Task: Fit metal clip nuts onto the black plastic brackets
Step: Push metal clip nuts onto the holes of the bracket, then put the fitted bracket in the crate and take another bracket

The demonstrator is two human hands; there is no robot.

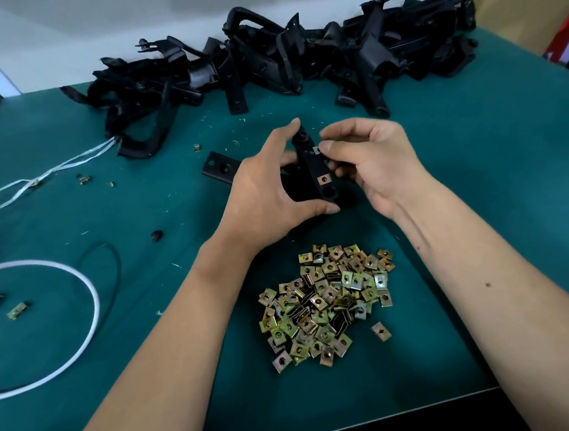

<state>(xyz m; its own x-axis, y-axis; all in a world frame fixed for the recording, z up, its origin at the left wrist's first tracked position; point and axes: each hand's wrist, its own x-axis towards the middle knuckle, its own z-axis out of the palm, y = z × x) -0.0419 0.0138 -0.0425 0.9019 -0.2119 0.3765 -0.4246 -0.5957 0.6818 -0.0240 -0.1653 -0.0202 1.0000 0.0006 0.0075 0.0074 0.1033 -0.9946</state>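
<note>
Black bracket (313, 171) in both hands, unlabelled

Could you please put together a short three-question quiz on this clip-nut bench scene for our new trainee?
1. True or false: the loose clip nuts are heaped nearer the person than the bracket in hand.
2. Which hand steadies the bracket: A) left hand B) right hand?
3. Fill in: the spare brackets are piled along the ____ edge of the green table.

Key: 1 true; 2 A; 3 far.
</note>
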